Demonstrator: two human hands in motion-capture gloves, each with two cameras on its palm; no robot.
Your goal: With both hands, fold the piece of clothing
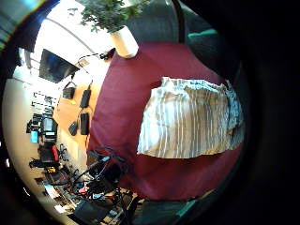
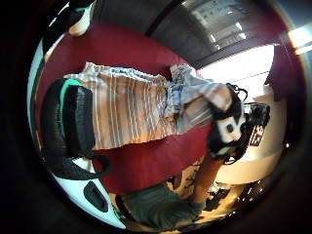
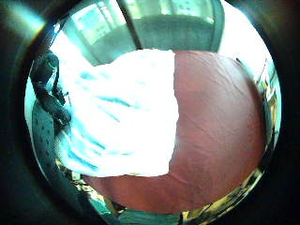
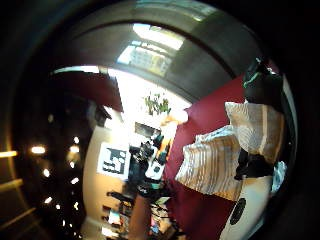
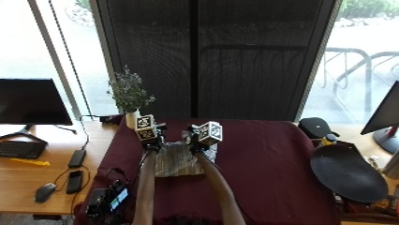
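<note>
1. garment (image 5: 178,164): striped grey-and-white cloth, soft and creased, folded to a rough rectangle, lying flat on the maroon tablecloth (image 5: 274,164) near the table's left half.
2. left hand (image 5: 150,136): at the garment's far left edge; grip state cannot be told.
3. right hand (image 5: 201,140): at the far right edge, pinching a lifted fold of the cloth.
4. potted plant (image 5: 129,101): white pot, beyond the garment.

Soft striped cloth garment (image 5: 178,165), rumpled at one end, lies on a matt maroon tablecloth (image 5: 268,159), faintly creased; beside it, a smooth wooden desk (image 5: 18,176).
</note>
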